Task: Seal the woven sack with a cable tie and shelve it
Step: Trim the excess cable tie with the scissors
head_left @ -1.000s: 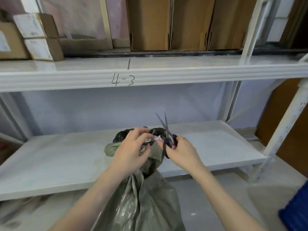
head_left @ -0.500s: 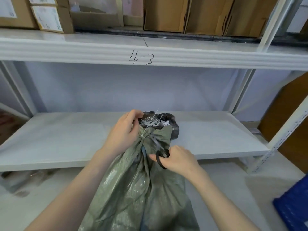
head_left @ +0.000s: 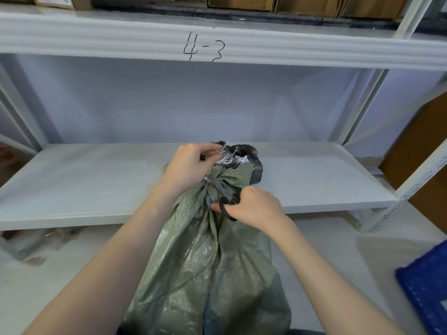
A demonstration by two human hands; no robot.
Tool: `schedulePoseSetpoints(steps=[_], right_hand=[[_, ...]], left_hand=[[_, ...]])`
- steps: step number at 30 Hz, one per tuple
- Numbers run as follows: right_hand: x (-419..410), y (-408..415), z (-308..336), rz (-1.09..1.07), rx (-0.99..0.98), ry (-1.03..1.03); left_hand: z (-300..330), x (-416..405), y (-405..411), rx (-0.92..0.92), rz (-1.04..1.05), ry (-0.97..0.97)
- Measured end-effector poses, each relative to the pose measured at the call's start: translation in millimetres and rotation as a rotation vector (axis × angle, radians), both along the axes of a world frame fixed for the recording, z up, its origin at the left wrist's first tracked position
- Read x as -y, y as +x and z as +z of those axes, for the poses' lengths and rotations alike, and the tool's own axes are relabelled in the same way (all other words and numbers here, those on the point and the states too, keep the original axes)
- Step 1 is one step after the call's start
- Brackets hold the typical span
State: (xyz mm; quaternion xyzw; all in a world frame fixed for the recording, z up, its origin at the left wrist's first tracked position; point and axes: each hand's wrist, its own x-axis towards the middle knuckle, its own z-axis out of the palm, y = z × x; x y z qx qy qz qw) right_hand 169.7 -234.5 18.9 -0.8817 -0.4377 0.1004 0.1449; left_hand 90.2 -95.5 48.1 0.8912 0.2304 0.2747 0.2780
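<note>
A grey-green woven sack [head_left: 208, 262] stands on the floor in front of the shelving, its neck gathered tight. A pale cable tie [head_left: 210, 181] circles the neck, with frayed white strands and a dark inner liner sticking out above it. My left hand [head_left: 187, 166] grips the bunched top of the sack at the tie. My right hand [head_left: 251, 206] holds black-handled scissors [head_left: 226, 207] low against the sack's right side; their blades are hidden. The white lower shelf [head_left: 96, 180] lies just behind the sack.
The beam above is marked "4-3" [head_left: 204, 47], with cardboard boxes [head_left: 242, 2] on the upper shelf. White uprights [head_left: 408, 187] stand at the right. A blue crate [head_left: 425, 286] sits on the floor at the right. Crumpled plastic [head_left: 31, 243] lies under the left shelf end.
The scissors came down from pointing up at the sack's top to beside the neck. My left hand kept its grip on the top. The camera view tilted lower.
</note>
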Motion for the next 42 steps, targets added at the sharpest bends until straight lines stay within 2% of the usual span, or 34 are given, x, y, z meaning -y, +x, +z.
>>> schedulePoseSetpoints(steps=[8, 31, 42], right_hand=[[-10.2, -8.0, 7.5, 0.005, 0.018, 0.038], [-14.6, -14.2, 8.9, 0.013, 0.073, 0.127], [-11.8, -13.5, 12.2, -0.001, 0.125, 0.149]], left_hand=[[8.7, -0.3, -4.9, 0.159, 0.068, -0.075], [14.5, 5.3, -7.0, 0.126, 0.022, -0.173], [17.5, 5.5, -5.7, 0.218, 0.055, -0.121]])
